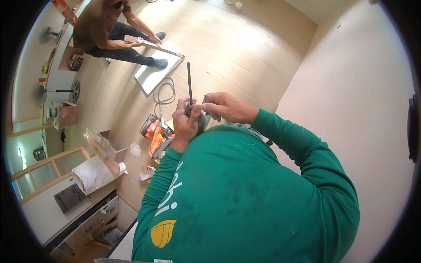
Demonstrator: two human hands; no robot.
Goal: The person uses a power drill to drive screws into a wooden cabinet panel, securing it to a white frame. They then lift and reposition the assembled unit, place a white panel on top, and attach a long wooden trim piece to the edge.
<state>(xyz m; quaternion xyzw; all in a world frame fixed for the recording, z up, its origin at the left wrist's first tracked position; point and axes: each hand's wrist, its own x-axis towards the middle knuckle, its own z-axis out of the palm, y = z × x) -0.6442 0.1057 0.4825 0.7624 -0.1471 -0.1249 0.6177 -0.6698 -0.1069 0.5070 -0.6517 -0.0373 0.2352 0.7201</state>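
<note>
My left hand (pixel 186 122) is closed round the front of a drill, with its fingers at the chuck (pixel 189 106). A long dark drill bit (pixel 189 81) points away from me out of the chuck. Part of the drill's dark body (pixel 202 124) shows below the hands; the rest is hidden by my hands and green shirt. Close on the right, my right hand (pixel 226 108) pinches a small dark metal piece (pixel 205 99) beside the chuck. Its full shape is covered by the fingers.
Beyond my hands, a co-worker (pixel 103 26) holds a wooden strip (pixel 164 49) over a white board (pixel 147 76). A black cable (pixel 165 94) lies coiled on the floor. Left of me sits a tool box (pixel 164 144) with orange tools. A pale wall (pixel 351 96) rises at right.
</note>
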